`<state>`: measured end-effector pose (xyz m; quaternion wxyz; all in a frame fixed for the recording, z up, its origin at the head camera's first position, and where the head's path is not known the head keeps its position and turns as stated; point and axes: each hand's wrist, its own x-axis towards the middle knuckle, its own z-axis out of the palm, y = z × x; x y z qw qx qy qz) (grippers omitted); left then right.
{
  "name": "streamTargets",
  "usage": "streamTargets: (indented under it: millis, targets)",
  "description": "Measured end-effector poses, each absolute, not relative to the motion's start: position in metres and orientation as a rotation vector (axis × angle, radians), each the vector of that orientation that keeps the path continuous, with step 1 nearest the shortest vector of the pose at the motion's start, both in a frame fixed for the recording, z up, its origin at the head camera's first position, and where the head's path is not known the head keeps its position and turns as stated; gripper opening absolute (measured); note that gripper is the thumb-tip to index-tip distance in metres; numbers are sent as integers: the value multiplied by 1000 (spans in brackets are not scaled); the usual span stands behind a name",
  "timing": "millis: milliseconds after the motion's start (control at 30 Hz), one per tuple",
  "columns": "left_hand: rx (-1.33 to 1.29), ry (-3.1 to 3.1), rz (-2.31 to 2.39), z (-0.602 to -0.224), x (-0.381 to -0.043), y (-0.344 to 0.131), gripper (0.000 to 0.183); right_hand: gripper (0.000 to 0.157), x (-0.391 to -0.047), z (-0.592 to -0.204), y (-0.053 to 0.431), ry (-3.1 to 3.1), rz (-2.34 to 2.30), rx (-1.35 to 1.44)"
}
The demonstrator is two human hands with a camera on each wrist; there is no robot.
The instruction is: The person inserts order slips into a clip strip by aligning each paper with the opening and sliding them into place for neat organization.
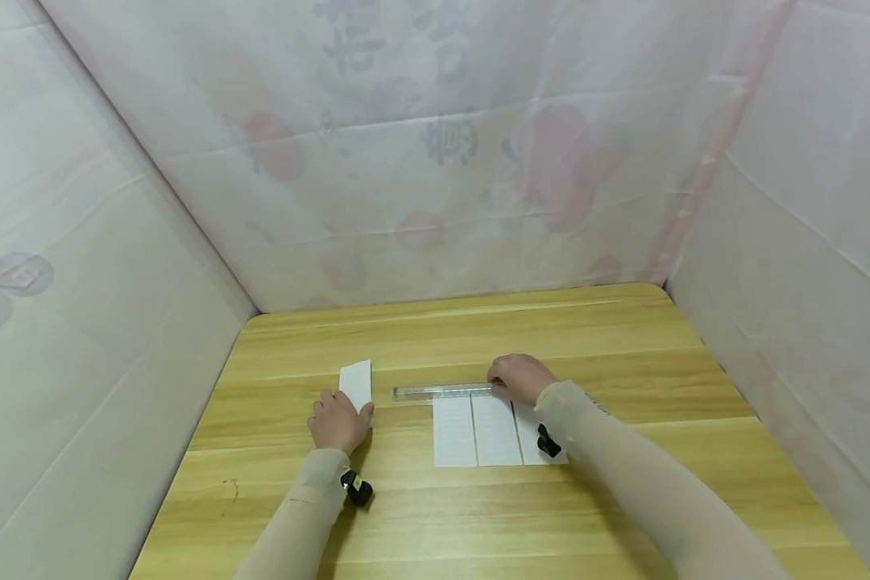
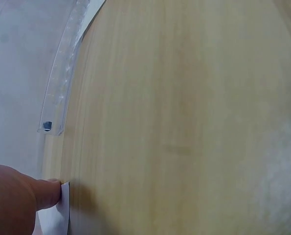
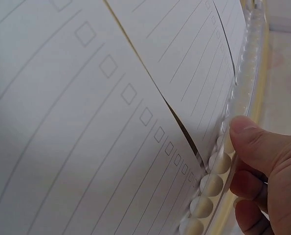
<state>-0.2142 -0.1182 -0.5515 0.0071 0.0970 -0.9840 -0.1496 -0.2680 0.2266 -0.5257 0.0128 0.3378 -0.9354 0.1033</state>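
Several lined white slips (image 1: 454, 431) lie side by side on the wooden table, with narrow gaps between them. Along their far edge runs a clear plastic strip (image 1: 413, 393); close up in the right wrist view, the strip (image 3: 211, 185) has a row of round bumps. My right hand (image 1: 524, 379) pinches this strip between thumb and curled fingers. To the left, my left hand (image 1: 338, 422) holds a separate white paper slip (image 1: 358, 383), the thumb at its right edge. In the left wrist view the thumb touches the slip (image 2: 56, 218); the other fingers are hidden there.
Light fabric walls (image 1: 420, 201) with faint red prints enclose the table (image 1: 406, 524) at the back and both sides. A small black device (image 1: 357, 488) is strapped at the left wrist, another device (image 1: 548, 442) at the right.
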Motion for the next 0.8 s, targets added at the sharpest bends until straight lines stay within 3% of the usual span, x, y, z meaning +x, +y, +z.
streamTargets:
  millis: [800]
  targets:
    - [276,-2973,-620,-555,-221,-117,51,5,-265,-523,225,-2928,324,1031]
